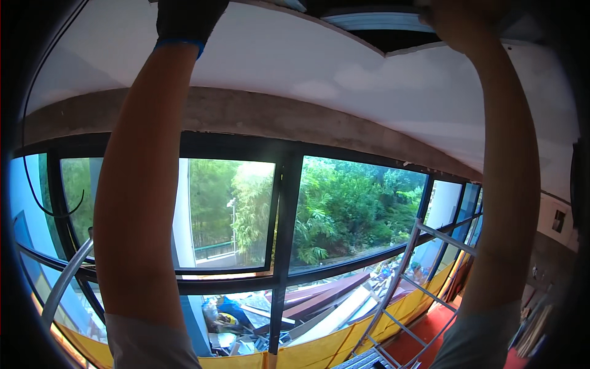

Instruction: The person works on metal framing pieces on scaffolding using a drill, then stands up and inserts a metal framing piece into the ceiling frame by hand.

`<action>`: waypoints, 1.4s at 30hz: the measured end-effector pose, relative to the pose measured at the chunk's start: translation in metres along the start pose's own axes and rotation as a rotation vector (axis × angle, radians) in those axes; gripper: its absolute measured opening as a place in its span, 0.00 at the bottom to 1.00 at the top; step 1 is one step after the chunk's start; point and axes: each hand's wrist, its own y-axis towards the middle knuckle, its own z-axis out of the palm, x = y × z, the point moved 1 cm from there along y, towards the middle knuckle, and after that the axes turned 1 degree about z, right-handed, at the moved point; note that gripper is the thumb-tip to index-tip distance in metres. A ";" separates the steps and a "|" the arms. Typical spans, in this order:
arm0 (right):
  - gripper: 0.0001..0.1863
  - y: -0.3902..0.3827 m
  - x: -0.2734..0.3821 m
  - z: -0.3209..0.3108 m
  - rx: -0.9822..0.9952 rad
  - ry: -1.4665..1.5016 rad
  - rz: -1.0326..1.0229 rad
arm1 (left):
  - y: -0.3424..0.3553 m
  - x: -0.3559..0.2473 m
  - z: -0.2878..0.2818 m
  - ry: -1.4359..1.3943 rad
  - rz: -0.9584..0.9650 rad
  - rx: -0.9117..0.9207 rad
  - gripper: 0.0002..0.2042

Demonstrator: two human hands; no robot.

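Both my arms reach up to the white ceiling panel [344, 77]. My left hand [192, 18], in a dark glove with a blue cuff, is at the panel's top left; its fingers lie beyond the picture's upper edge. On the right, my right hand [464, 24] is raised into shadow beside a dark opening [393, 40] in the ceiling. Its fingers look bent near the end of a pale metal channel [378, 22] that runs across this opening. Shadow hides what they hold, and I cannot tell whether they touch the channel.
Black-framed windows [286, 215] stand ahead, with a yellow sheet [319, 349] along their foot. Outside lies a heap of boards and debris [326, 307]. Metal scaffold frames [399, 270] rise at right, and a curved metal tube [64, 277] at left. A black cable [26, 117] hangs at left.
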 end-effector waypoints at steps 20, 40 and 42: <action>0.14 -0.006 0.008 -0.001 -0.084 0.251 -0.086 | -0.034 -0.038 0.034 -0.051 0.372 -0.080 0.11; 0.16 -0.026 0.040 0.076 -0.783 0.627 -0.141 | -0.023 -0.104 0.092 0.140 0.680 0.518 0.18; 0.20 -0.026 0.061 0.087 -0.398 0.733 -0.148 | -0.013 -0.111 0.089 0.268 0.580 0.652 0.16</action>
